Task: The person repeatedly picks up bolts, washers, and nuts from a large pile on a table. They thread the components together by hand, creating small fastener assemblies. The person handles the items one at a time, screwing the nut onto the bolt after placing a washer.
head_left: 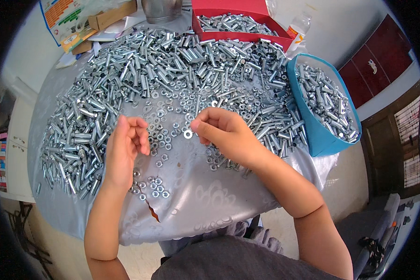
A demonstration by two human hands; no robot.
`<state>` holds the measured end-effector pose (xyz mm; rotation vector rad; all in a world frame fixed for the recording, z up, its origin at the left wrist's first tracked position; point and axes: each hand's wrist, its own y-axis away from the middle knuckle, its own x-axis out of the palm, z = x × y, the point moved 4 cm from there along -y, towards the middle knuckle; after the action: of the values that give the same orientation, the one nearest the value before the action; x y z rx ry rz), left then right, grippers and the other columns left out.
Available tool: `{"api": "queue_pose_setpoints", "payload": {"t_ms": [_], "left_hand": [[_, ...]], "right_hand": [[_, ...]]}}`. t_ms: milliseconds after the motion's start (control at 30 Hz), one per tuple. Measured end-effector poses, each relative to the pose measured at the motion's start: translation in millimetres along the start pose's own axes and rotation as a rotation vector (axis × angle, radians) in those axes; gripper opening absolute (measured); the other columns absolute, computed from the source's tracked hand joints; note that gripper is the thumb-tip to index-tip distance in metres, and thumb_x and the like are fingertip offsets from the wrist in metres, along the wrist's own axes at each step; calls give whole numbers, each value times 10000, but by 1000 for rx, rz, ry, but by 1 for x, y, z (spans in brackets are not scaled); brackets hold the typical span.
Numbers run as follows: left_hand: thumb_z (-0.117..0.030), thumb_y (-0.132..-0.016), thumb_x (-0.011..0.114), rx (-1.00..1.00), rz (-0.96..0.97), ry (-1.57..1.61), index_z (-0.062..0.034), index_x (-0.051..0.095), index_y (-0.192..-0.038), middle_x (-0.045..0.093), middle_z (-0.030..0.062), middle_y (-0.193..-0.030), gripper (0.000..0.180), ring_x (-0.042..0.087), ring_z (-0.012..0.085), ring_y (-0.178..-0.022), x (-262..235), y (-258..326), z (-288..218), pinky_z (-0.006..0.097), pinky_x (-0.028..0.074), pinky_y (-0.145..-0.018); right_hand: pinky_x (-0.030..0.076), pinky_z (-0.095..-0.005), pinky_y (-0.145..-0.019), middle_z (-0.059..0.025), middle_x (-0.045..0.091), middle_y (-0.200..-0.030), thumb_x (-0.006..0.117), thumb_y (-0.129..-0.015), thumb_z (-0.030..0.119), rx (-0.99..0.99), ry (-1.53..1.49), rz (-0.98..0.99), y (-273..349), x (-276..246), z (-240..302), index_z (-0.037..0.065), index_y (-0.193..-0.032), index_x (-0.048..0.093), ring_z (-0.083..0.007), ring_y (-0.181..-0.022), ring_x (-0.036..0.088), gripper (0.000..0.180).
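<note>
Right hand [228,135]: grip closed on a flat steel washer [188,134], pinched at the fingertips just above the grey surface [196,196]. Left hand [123,149]: just left of the washer, fingers curled, nothing visibly held. Loose nuts [156,186] scattered around and below the washer. Heaped steel sleeves [126,79] behind. Blue tub [312,135] and red box [228,7] of sleeves right and behind.

Bare cloth on the counter [205,196] lies open near the person. A heap of metal sleeves [140,74] walls the far and left sides; a blue tub [312,130] blocks the right, a red box [238,18] beyond.
</note>
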<state>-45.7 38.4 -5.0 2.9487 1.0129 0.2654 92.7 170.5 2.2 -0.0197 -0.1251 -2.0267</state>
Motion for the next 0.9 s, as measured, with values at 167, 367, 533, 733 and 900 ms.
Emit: {"api": "queue_pose_setpoints", "payload": {"t_ms": [167,367,533,733,900], "left_hand": [[-444,-913,302,33,-76,10,-56,446,-869,385,-7,-614,416,372,92,-553,-7,-5,1,238,335,-554],[-468,-905,297,29,-83,57,-40,467,-862,440,13,-627,463,398,95,-564,-12,-4,2,225,342,-572],[-487,-904,280,21,-92,60,-46,469,-862,439,11,-626,481,397,94,-565,-11,-4,3,222,339,-571],[-490,-903,279,13,-90,54,-44,467,-872,443,10,-629,485,398,93,-565,-11,-3,4,222,340,-572],[-473,-909,282,7,-98,50,-40,461,-875,445,10,-632,470,398,93,-569,-9,-2,3,223,341,-574]], "right_hand": [[410,-225,-604,-18,564,-700,582,-825,203,-193,91,-143,-6,-23,6,3,-843,569,-80,-660,517,201],[445,-340,-701,-163,612,-816,600,-758,176,-335,883,-623,-8,-109,27,-28,-828,587,-278,-766,590,216],[430,-394,-769,-230,584,-874,584,-765,240,18,1086,-650,-4,-159,9,-46,-830,583,-351,-853,554,294],[390,-440,-855,-241,537,-1008,547,-795,294,106,1336,-624,-5,-142,2,-48,-955,542,-397,-995,470,378],[405,-405,-839,-247,527,-996,572,-779,326,121,1255,-526,-1,-132,8,-50,-955,535,-377,-964,495,417]]}}
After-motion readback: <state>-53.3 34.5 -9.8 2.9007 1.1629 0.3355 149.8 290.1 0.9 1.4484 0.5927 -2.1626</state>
